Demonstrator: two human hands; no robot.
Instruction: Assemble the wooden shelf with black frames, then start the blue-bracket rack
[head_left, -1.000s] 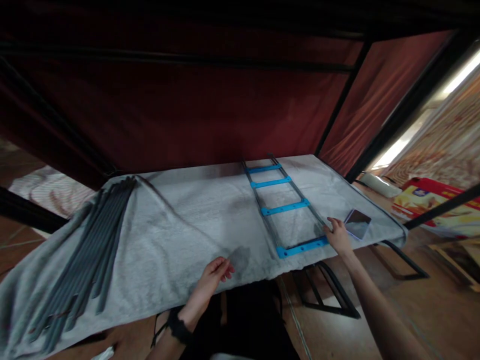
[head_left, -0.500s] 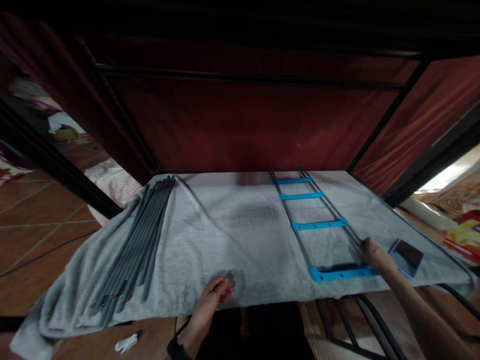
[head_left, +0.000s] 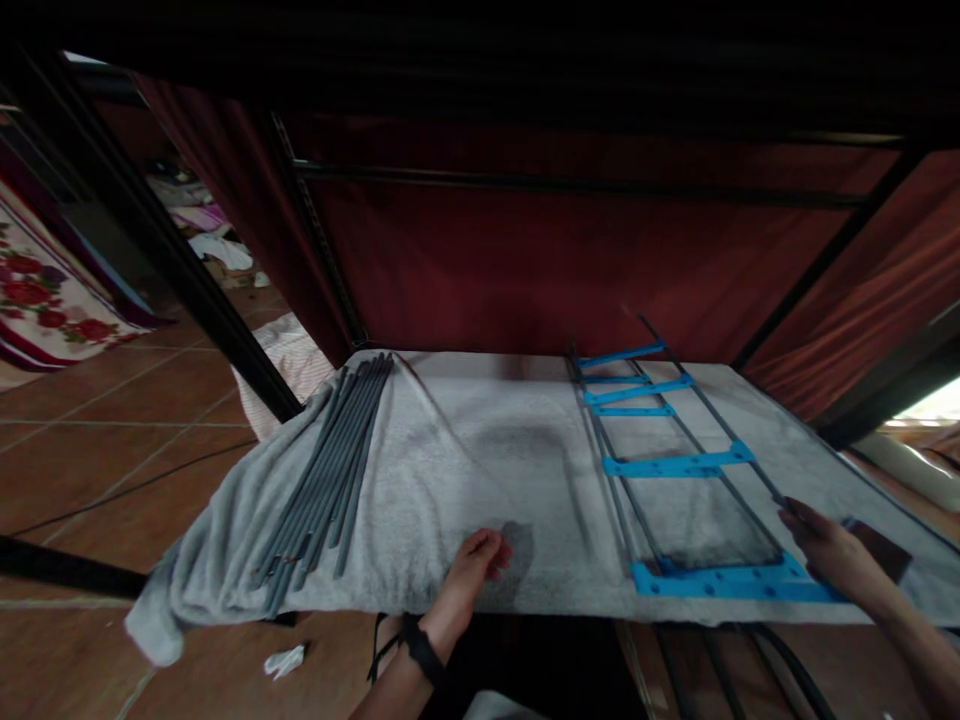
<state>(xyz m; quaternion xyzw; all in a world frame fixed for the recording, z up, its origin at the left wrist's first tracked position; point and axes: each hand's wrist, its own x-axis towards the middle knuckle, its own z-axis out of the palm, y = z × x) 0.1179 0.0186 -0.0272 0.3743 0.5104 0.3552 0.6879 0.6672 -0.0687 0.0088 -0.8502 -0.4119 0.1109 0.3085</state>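
brown tiled floor (head_left: 187, 490) with a crumpled white scrap (head_left: 285, 661) shows below a gray blanket (head_left: 465, 460), which bears a row of gray tubes (head_left: 330, 465) on the left; a black post (head_left: 180, 270) rises beside it and a dark red curtain (head_left: 525, 265) hangs behind. the left hand (head_left: 480, 560), loosely curled, hovers over the blanket's near edge, between tubes and frames; i cannot tell if it holds anything. the right hand (head_left: 829, 552) grips the right side of a blue-barred ladder-like frame (head_left: 679, 465), tilted with that side higher. just beneath is a second frame (head_left: 637, 412). the right hand partly covers a dark flat slab (head_left: 883, 552); the frames' far ends blur.
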